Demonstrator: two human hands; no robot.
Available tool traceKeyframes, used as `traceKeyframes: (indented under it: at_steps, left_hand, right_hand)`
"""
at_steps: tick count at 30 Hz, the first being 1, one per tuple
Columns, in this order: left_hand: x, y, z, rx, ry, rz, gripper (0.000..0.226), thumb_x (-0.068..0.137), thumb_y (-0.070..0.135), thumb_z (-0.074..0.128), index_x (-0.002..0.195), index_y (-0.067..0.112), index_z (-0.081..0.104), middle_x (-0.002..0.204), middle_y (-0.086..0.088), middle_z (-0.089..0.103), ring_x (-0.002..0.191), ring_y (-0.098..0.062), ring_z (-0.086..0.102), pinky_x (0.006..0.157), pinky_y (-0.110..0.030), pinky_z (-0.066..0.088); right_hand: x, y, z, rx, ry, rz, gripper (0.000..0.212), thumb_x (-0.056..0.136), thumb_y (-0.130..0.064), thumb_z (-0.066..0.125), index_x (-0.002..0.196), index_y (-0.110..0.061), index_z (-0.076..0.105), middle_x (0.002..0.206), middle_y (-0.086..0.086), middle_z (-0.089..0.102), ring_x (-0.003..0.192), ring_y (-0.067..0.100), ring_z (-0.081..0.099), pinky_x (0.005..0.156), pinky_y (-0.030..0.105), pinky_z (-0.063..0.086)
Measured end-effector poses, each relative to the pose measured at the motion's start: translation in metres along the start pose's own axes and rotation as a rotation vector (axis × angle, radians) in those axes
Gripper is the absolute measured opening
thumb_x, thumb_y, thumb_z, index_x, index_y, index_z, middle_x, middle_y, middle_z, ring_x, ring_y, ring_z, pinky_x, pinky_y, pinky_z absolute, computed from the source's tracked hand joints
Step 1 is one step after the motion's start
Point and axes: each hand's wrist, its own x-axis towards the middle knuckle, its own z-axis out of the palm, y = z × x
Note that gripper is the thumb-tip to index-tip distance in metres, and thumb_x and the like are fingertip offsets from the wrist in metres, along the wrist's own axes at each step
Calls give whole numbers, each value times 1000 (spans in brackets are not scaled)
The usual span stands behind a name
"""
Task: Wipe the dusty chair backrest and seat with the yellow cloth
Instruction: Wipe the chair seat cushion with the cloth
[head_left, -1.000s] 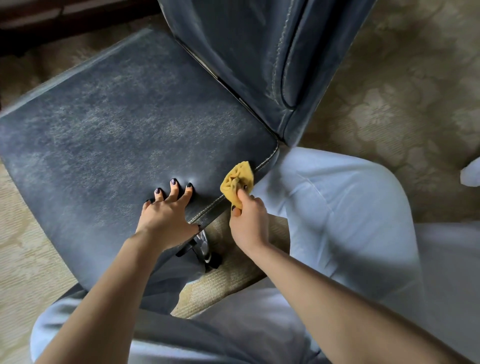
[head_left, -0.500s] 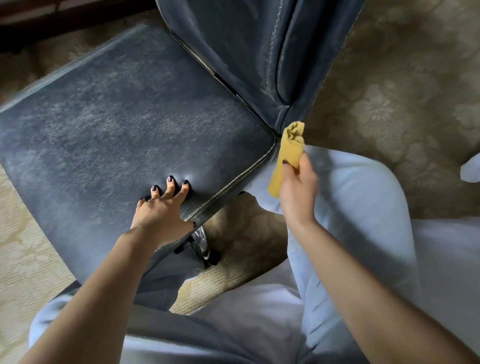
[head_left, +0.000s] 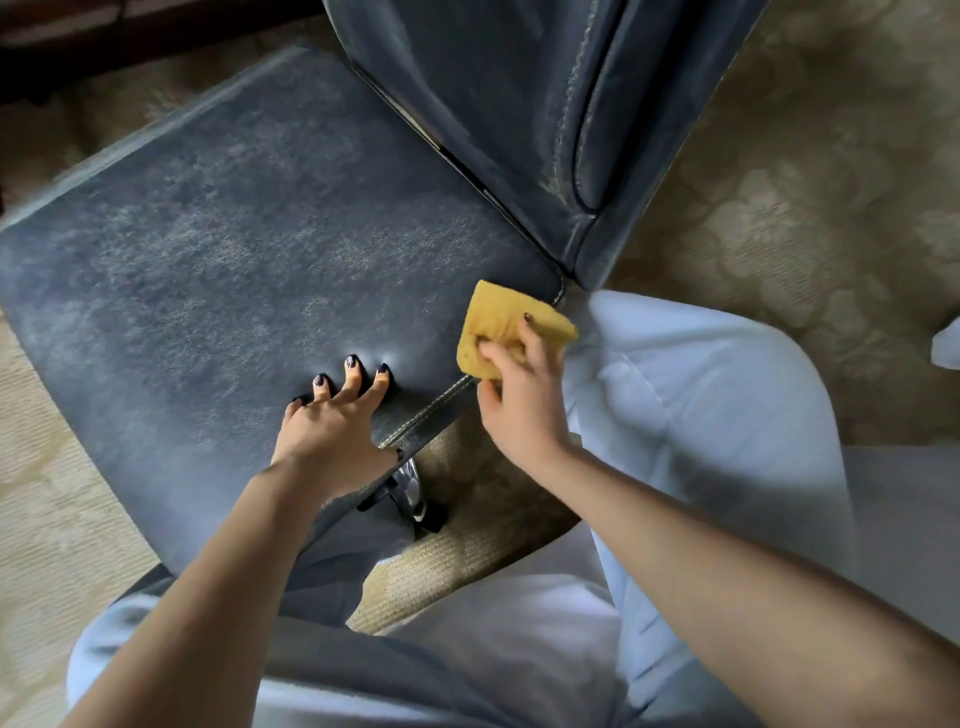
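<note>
A dark blue chair seat (head_left: 234, 249) fills the left and middle, streaked with pale dust. Its backrest (head_left: 498, 104) rises at the top centre, dusty along the stitched seam. My right hand (head_left: 519, 400) grips the folded yellow cloth (head_left: 506, 330) and presses it on the seat's near right corner, just below the backrest. My left hand (head_left: 332, 426) rests flat on the seat's near edge with fingers spread, left of the cloth and apart from it.
My knees in light blue trousers (head_left: 701, 415) are on the right and below. A chrome lever and chair base (head_left: 410, 493) show under the seat edge. Beige patterned carpet (head_left: 805, 182) surrounds the chair. Dark furniture lies at the top left.
My right hand brought the cloth from beside the backrest's lower end down and left onto the seat's corner. My left hand stayed pressed on the seat edge.
</note>
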Motion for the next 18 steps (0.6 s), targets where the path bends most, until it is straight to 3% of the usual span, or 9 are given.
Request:
traceKeyframes:
  at_steps: [2, 5, 8, 12, 16, 18]
  left_hand:
    - [0, 0, 0, -1, 0, -1, 86, 86, 51, 51, 150, 33, -4, 159, -3, -8, 144, -33, 9, 109, -42, 29]
    - [-1, 0, 0, -9, 4, -2, 87, 86, 52, 52, 150, 33, -4, 159, -3, -9, 145, -33, 8, 109, -42, 30]
    - [-1, 0, 1, -19, 5, 0, 88, 86, 51, 52, 150, 33, -5, 159, -2, -10, 145, -33, 7, 108, -42, 31]
    - [-1, -1, 2, -37, 4, 1, 88, 87, 51, 52, 150, 34, -7, 159, -1, -11, 145, -32, 5, 109, -42, 31]
    - [-1, -2, 2, -38, 8, 4, 88, 87, 52, 51, 150, 34, -7, 159, -1, -11, 146, -32, 4, 111, -43, 29]
    - [-1, -3, 3, -29, 5, 5, 88, 87, 53, 51, 150, 34, -8, 159, -1, -12, 146, -31, 5, 111, -43, 28]
  right_hand:
    - [-10, 1, 7, -18, 23, -138, 37, 73, -1, 68, 107, -17, 68, 141, 21, 43, 116, 49, 41, 96, 47, 43]
    - [-16, 12, 6, -73, 0, -276, 41, 73, 0, 69, 110, -18, 67, 137, 18, 49, 116, 43, 40, 90, 50, 49]
    - [-7, 29, -3, -262, 12, -420, 45, 75, -3, 68, 114, -24, 67, 133, 13, 54, 112, 38, 48, 85, 49, 51]
    - [22, 50, -18, -375, 12, -623, 47, 76, -6, 70, 117, -27, 66, 124, 5, 60, 113, 29, 42, 83, 47, 47]
    - [43, 67, -38, -380, -16, -760, 37, 84, -14, 47, 112, -22, 69, 114, 2, 65, 110, 23, 44, 80, 43, 50]
    - [51, 72, -47, -361, -7, -775, 36, 84, -14, 44, 107, -20, 71, 109, 0, 67, 107, 21, 45, 76, 41, 51]
